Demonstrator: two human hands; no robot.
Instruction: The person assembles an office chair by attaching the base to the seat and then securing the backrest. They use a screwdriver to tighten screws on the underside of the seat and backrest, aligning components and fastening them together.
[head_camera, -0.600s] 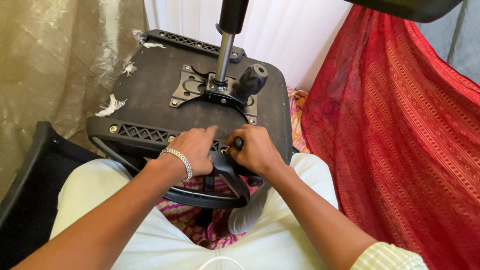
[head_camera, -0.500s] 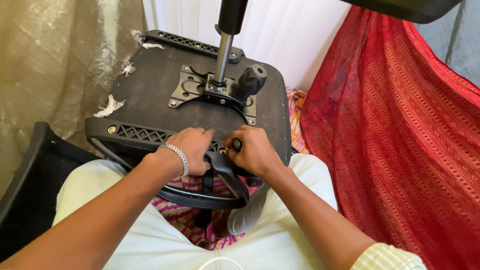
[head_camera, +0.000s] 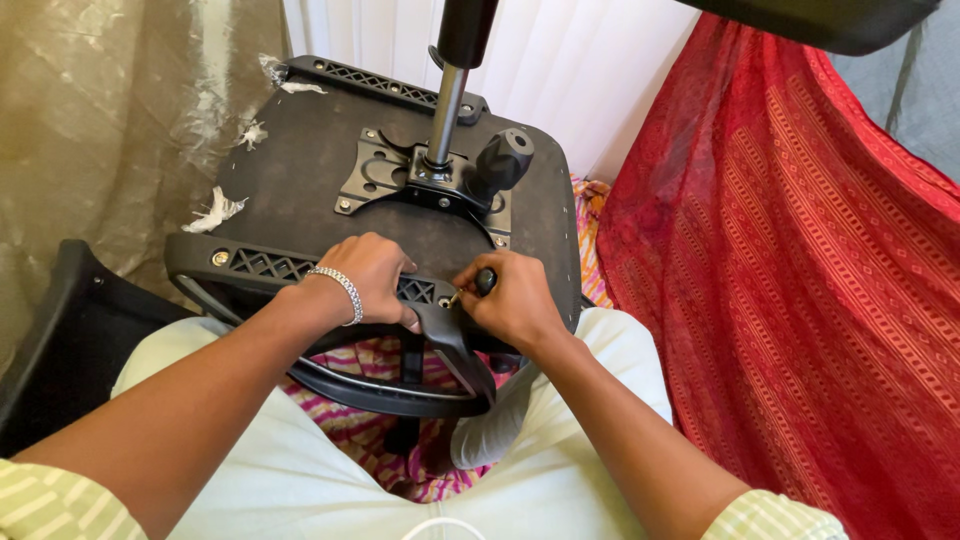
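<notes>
A: Step? Left to right.

B: Fastening stage, I'd say. Upturned seat (head_camera: 300, 190) lies across the lap, underside up. Left hand (head_camera: 372, 275) is pressed down on the near rail, fingers curled over where the armrest (head_camera: 455, 350) bracket meets it. It's bracing, not gripping a tool.

A: Right hand?

B: Right hand (head_camera: 515, 305) is closed around a small driver (head_camera: 484, 281), black handle, tip angled left toward a screw (head_camera: 443, 300) at the bracket. Tip looks to be at the screw; can't tell if it's seated. Hands sit close together, just apart, either side of the bracket.

A: Next move needs?

B: My read: keep the bracket pinned flat with the left, hold the driver in line with the screw, turn with the wrist only. Any seat wobble and the tip slips.

A: Room?

B: Tight. Left: plastic sheet (head_camera: 110, 120) close to the seat edge, plus a black part (head_camera: 50, 330) beside the left knee. Far: mounting plate (head_camera: 400, 180), gas post (head_camera: 445, 110) and knob (head_camera: 505, 160) stand up behind the hands, so little reach forward. Right: seat edge ends just past the right hand, red cloth (head_camera: 800, 280) near beyond it. Near: armrest loop hangs over the lap, right under both wrists.

A: Best clearance?

B: Up and toward the body.
</notes>
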